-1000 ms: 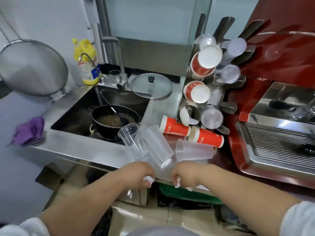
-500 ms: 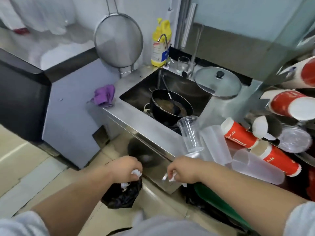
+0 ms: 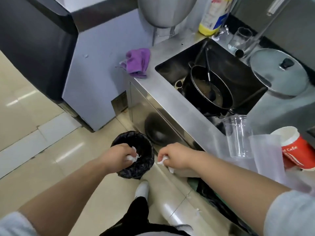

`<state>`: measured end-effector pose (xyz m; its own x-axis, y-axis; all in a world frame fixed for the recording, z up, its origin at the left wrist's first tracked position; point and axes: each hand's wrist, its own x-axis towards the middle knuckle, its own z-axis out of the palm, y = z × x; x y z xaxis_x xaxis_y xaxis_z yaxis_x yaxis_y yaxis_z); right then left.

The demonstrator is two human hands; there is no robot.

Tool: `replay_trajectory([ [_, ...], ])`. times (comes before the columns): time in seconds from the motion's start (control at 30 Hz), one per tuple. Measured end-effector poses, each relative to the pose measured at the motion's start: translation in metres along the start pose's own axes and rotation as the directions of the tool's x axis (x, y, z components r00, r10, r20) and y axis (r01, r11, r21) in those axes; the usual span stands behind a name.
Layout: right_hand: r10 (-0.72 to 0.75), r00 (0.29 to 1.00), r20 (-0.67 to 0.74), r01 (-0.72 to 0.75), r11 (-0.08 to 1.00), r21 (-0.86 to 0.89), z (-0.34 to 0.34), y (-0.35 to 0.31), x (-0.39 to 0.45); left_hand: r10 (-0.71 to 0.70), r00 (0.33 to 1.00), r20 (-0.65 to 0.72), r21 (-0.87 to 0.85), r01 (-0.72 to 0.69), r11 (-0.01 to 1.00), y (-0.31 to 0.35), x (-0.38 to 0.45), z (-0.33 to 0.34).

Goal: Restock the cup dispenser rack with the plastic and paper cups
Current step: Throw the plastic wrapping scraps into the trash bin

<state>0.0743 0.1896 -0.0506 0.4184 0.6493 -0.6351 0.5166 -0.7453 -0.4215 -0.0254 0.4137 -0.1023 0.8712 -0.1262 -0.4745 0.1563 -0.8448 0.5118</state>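
Observation:
My left hand [image 3: 120, 155] is closed on a crumpled white scrap [image 3: 132, 156] right over the mouth of a small bin with a black liner [image 3: 141, 165] on the floor. My right hand [image 3: 176, 156] grips another white scrap [image 3: 164, 160] beside the bin, in front of the steel counter. On the counter's right end stand a clear plastic cup [image 3: 237, 136], a frosted plastic cup [image 3: 265, 154] lying down, and a red paper cup [image 3: 295, 150] on its side. The cup rack is out of view.
A sink [image 3: 238, 68] holds a black pan [image 3: 210, 90] with a ladle. A glass pot lid [image 3: 279, 72], a drinking glass [image 3: 239, 39], a yellow bottle [image 3: 213, 15] and a purple cloth [image 3: 138, 63] sit around it. A dark appliance [image 3: 34, 40] stands at left on the tiled floor.
My view has swung down and left, away from the rack. Both hands, each gripping a white scrap, have dropped from the counter edge; the left one now hovers over the bin.

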Motion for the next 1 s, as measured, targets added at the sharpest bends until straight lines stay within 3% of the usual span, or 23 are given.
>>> replay_trajectory([
  [0.2,0.112,0.993,0.019,-0.114,0.975,0.189,0.02,0.016,0.077,0.081,0.996,0.026,-0.073,-0.079,0.994,-0.041,0.034,0.029],
  [0.33,0.207,0.97,-0.125,-0.158,0.933,0.322,0.053,0.035,0.14,0.074,0.997,0.005,-0.125,-0.073,0.989,-0.08,0.065,0.063],
  [0.5,0.296,0.909,-0.294,-0.121,0.86,0.495,0.112,0.058,0.215,-0.082,0.997,-0.007,-0.228,0.078,0.97,-0.137,0.109,0.114],
  [0.73,0.298,0.916,-0.267,-0.157,0.882,0.445,0.191,0.1,0.298,-0.248,0.967,-0.057,-0.291,0.222,0.931,-0.202,0.165,0.185],
  [1.0,0.155,0.958,-0.24,-0.083,0.954,0.287,0.254,0.131,0.373,-0.201,0.98,-0.001,-0.166,0.198,0.966,-0.246,0.22,0.253],
])
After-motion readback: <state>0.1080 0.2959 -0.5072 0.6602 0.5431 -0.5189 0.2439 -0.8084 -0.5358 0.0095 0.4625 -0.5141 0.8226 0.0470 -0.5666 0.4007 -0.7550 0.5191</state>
